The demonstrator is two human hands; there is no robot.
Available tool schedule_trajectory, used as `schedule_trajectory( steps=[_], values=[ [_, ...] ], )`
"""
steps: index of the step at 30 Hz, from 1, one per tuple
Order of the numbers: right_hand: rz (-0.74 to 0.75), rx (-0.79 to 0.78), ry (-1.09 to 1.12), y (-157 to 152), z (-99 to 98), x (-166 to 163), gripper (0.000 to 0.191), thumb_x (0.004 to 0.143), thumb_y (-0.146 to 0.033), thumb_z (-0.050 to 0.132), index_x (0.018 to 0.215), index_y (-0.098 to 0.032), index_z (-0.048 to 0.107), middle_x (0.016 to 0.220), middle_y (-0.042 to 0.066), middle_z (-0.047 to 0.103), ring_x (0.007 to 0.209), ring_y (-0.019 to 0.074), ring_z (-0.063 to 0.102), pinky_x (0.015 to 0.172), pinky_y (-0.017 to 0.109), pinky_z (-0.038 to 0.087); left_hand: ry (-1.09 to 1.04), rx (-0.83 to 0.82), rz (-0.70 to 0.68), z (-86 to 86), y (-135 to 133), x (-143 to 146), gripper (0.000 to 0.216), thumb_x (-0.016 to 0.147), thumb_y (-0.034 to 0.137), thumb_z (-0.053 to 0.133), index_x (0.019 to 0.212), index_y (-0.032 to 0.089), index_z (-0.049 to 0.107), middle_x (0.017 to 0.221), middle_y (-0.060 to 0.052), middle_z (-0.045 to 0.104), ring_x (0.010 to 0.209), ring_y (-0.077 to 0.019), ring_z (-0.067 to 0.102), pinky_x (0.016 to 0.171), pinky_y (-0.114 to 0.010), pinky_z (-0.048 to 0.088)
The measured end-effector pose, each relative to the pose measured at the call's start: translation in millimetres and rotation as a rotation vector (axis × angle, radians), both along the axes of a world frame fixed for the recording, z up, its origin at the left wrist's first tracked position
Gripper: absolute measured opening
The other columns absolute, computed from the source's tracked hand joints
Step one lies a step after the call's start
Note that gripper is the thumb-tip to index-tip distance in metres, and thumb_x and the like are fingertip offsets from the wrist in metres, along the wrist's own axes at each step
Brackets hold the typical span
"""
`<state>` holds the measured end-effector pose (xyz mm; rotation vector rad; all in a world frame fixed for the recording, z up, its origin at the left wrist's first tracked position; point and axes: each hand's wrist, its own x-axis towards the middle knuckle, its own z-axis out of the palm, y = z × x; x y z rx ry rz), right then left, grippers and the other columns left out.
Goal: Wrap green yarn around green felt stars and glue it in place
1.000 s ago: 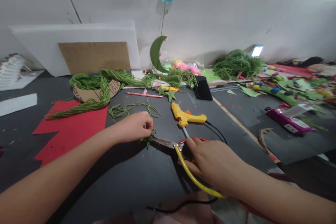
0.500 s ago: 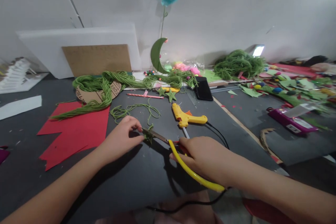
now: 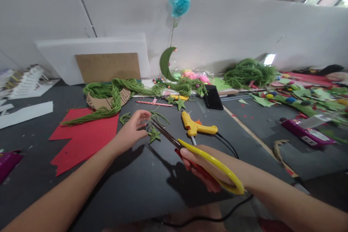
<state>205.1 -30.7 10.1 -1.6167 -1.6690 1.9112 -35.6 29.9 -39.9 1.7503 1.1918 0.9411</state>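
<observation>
Head view: the green star [image 3: 154, 136] lies on the table [image 3: 122, 192]; I see the scissors [image 3: 176, 143] have lifted off it, so snipping seems paused. The left hand [image 3: 132, 130], beside it, has fingers parted; the right hand [image 3: 199, 159] grips the scissors.

"What's the glue gun [image 3: 191, 127] made of?"
"Smooth yellow plastic."
"And the scissors [image 3: 178, 145], in front of it?"
"Metal blades [image 3: 168, 135], glossy yellow handle [image 3: 217, 160]."
"Left of the glue gun?"
"Rough, stringy green yarn [image 3: 116, 98] and matt red paper [image 3: 87, 137]."
"Beneath it?"
"Smooth, matt worktop [image 3: 127, 188]."
</observation>
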Motion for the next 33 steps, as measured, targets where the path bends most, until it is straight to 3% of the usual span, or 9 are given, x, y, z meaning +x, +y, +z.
schedule_trajectory(
  steps=[3,8,11,13,15,21,26,29,33],
  values=[
    [-0.054,-0.001,-0.02,5,-1.1,3,0.045,0.072,-0.064,0.047,0.068,-0.019,0.05,0.042,-0.007,0.038,0.028,0.006,0.036,0.028,0.018,0.028,0.221,0.172,0.049,9.3,6,-4,0.053,0.065,0.005,0.043,0.116,0.021,0.044,0.124,-0.008,0.044,0.109,-0.0204,0.048,0.088,-0.034,0.041],
    [-0.126,-0.02,0.052,12,-1.2,2,0.044,0.077,-0.063,0.039,0.07,-0.02,0.045,0.04,-0.007,0.038,0.028,0.0074,0.038,0.028,0.017,0.031,0.56,0.403,-0.326,11.9,16,5,0.053,0.072,0.002,0.038,0.12,0.022,0.045,0.13,-0.006,0.044,0.116,-0.0182,0.043,0.097,-0.032,0.034],
    [-0.137,0.018,0.169,14,1.9,-2,0.046,0.082,-0.06,0.03,0.065,-0.019,0.044,0.035,-0.007,0.036,0.026,0.0069,0.036,0.031,0.018,0.034,0.566,0.385,-0.359,2.6,20,14,0.035,0.076,0.009,0.043,0.106,0.02,0.055,0.112,-0.007,0.055,0.105,-0.0188,0.049,0.092,-0.031,0.037],
    [-0.154,0.044,0.282,15,3.4,-4,0.048,0.084,-0.058,0.027,0.061,-0.019,0.043,0.032,-0.007,0.034,0.026,0.0067,0.034,0.033,0.019,0.036,0.557,0.36,-0.309,-0.5,21,16,0.017,0.077,0.015,0.046,0.08,0.019,0.062,0.085,-0.006,0.06,0.087,-0.0193,0.053,0.082,-0.032,0.041],
    [-0.159,0.066,0.378,20,3.5,-7,0.048,0.084,-0.057,0.027,0.057,-0.02,0.041,0.031,-0.007,0.034,0.026,0.0069,0.033,0.034,0.02,0.037,0.532,0.345,-0.218,2.4,21,12,0.016,0.077,0.02,0.048,0.065,0.018,0.059,0.071,-0.004,0.056,0.077,-0.0191,0.052,0.077,-0.032,0.041],
    [-0.234,0.363,0.332,54,-1.1,-43,0.028,0.068,-0.038,0.064,0.063,-0.02,0.042,0.035,-0.009,0.04,0.032,0.0079,0.04,0.037,0.02,0.037,0.332,0.253,0.123,32.2,15,-4,0.018,0.079,0.028,0.044,0.071,0.017,0.056,0.077,-0.002,0.054,0.071,-0.0151,0.052,0.066,-0.026,0.041],
    [-0.294,0.427,0.316,79,-7.7,-80,0.03,0.066,-0.038,0.064,0.069,-0.022,0.039,0.044,-0.008,0.045,0.034,0.0086,0.045,0.034,0.019,0.033,0.211,0.139,0.22,32.5,7,-2,0.023,0.078,0.035,0.045,0.073,0.016,0.057,0.069,0.0,0.054,0.062,-0.0137,0.051,0.056,-0.023,0.041],
    [-0.322,0.383,0.392,81,-18.6,-85,0.026,0.065,-0.026,0.062,0.072,-0.022,0.037,0.049,-0.009,0.047,0.035,0.0078,0.045,0.034,0.019,0.035,0.133,0.097,0.207,25.0,4,1,0.018,0.074,0.033,0.051,0.069,0.017,0.058,0.075,-0.002,0.055,0.071,-0.0157,0.054,0.063,-0.026,0.043],
    [-0.368,0.375,0.45,82,-29.6,-80,0.019,0.065,-0.018,0.055,0.072,-0.021,0.037,0.049,-0.009,0.047,0.038,0.0077,0.047,0.038,0.019,0.038,0.132,0.161,0.19,23.3,5,-2,0.016,0.071,0.031,0.056,0.062,0.019,0.058,0.107,-0.006,0.053,0.103,-0.0213,0.05,0.089,-0.034,0.037]
  ],
)
